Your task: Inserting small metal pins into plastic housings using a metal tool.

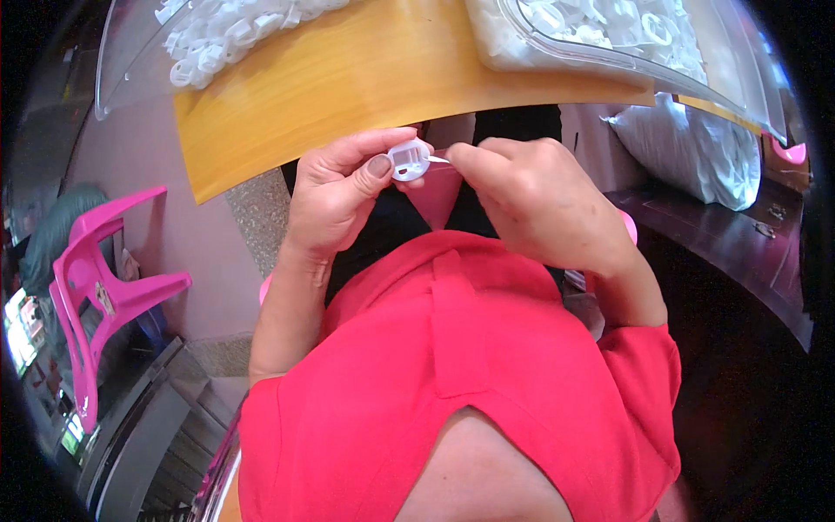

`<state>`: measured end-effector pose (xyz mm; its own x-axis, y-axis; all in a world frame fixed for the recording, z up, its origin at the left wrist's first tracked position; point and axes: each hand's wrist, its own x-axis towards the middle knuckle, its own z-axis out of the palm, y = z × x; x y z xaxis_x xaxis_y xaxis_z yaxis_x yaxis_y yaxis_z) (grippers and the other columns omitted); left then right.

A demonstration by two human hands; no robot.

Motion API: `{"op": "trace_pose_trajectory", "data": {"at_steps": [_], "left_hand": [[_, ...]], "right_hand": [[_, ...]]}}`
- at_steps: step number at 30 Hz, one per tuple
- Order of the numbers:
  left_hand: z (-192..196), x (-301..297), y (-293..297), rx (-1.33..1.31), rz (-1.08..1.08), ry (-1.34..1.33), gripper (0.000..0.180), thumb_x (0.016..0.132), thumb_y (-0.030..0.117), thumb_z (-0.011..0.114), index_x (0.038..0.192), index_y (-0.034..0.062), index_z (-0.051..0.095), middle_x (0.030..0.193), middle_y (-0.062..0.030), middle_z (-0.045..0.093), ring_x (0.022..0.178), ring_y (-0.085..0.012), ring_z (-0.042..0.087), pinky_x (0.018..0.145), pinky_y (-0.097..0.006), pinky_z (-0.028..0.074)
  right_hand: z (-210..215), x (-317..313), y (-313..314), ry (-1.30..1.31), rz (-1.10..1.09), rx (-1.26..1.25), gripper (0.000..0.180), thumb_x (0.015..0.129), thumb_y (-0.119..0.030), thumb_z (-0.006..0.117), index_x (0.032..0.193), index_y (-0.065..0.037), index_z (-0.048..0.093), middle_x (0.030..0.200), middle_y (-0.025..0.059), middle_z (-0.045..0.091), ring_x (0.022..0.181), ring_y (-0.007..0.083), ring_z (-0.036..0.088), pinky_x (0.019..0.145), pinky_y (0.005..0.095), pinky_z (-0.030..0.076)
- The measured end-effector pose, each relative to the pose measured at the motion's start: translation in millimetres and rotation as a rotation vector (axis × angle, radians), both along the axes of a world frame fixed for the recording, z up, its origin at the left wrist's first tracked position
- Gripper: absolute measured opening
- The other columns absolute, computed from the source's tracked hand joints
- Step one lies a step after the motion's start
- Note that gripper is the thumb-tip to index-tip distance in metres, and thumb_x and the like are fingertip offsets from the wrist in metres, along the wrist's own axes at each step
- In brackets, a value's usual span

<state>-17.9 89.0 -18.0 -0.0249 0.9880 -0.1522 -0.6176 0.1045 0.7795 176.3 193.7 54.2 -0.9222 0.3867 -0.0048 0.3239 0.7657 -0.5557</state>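
My left hand (341, 184) pinches a small round white plastic part (408, 163) between thumb and fingers. The part has a squarish opening in its face and a small dark spot low inside it. From the right, my right hand (544, 196) is closed on a thin white pointed piece (438, 159), with its tip at the right rim of the round part. My fingers cover most of that piece, so I cannot tell its kind. Both hands are held over my lap, just in front of the table's near edge.
A yellow wooden table (348, 74) spans the top. On it, a clear tray (111, 83) at left and a clear plastic bin (504, 52) at right hold white plastic parts. A pink plastic chair (113, 283) lies at left. A white sack (696, 152) rests at right.
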Motion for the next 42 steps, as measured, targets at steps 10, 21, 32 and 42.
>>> {"op": "trace_pose_trajectory", "data": {"at_steps": [10,21,32,42], "left_hand": [[-0.9,4.5,0.8,0.108,-0.039,-0.016,0.029,0.091,0.006,0.058,0.117,-0.0067,0.058,0.111,-0.0214,0.064,0.102,-0.0244,0.062,0.09,-0.034,0.049],[3.1,17.0,4.7,0.093,-0.042,-0.042,0.029,0.091,0.009,0.058,0.115,-0.0075,0.058,0.11,-0.0204,0.064,0.102,-0.0243,0.062,0.092,-0.035,0.048],[8.0,29.2,2.7,0.094,-0.058,0.021,0.03,0.091,0.011,0.058,0.115,-0.0066,0.057,0.111,-0.0228,0.062,0.099,-0.0265,0.062,0.089,-0.038,0.049],[15.7,52.6,-1.5,0.107,-0.022,0.128,0.026,0.09,0.004,0.06,0.113,-0.0078,0.059,0.102,-0.0181,0.066,0.091,-0.0229,0.065,0.084,-0.034,0.052]], "right_hand": [[-20.1,21.5,-10.9,0.136,-0.043,-0.267,0.01,0.076,-0.002,0.056,0.085,0.001,0.052,0.074,0.0196,0.059,0.07,0.0392,0.061,0.06,0.0467,0.05],[-31.8,37.8,-20.2,0.169,-0.049,-0.317,0.029,0.074,0.008,0.056,0.103,0.004,0.058,0.076,0.0164,0.06,0.069,0.0333,0.062,0.06,0.0386,0.049],[-33.3,46.5,-24.5,0.227,-0.045,-0.314,0.007,0.079,-0.005,0.057,0.084,-0.001,0.053,0.071,0.0172,0.058,0.069,0.037,0.061,0.06,0.045,0.049],[-22.3,53.1,-35.1,0.353,-0.24,0.207,0.03,0.068,0.003,0.062,0.098,0.001,0.063,0.065,0.0075,0.051,0.056,0.0233,0.054,0.049,0.0354,0.044]]}}
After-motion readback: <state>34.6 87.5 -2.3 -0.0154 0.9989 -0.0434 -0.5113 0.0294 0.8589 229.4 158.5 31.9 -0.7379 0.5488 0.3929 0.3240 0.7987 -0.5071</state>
